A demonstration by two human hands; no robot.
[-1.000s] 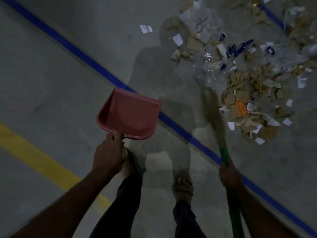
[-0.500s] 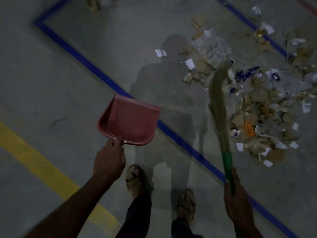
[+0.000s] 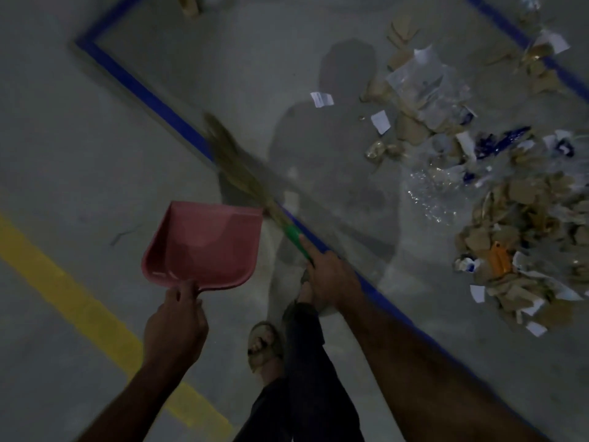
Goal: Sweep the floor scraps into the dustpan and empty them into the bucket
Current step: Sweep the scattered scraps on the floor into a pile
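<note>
My left hand [image 3: 174, 320] grips the handle of a pink dustpan [image 3: 204, 244], held above the floor with nothing visible inside it. My right hand [image 3: 328, 275] grips the green handle of a straw broom [image 3: 236, 167]. The blurred bristles point up and left, across the blue floor line, just beyond the dustpan's far right corner. A wide pile of scraps [image 3: 516, 218], cardboard bits, white paper slips, clear plastic and an orange piece, lies on the floor to the right, apart from the broom. No bucket is in view.
A blue tape line [image 3: 143, 90] runs diagonally across the grey floor and turns a corner at the top left. A yellow line [image 3: 63, 282] crosses the lower left. My sandalled feet [image 3: 264, 342] and dark trousers are below the hands.
The broom swung left, away from the scrap pile, and its bristles now sit beside the dustpan. My right hand moved left and up toward the centre. The view tilted slightly.
</note>
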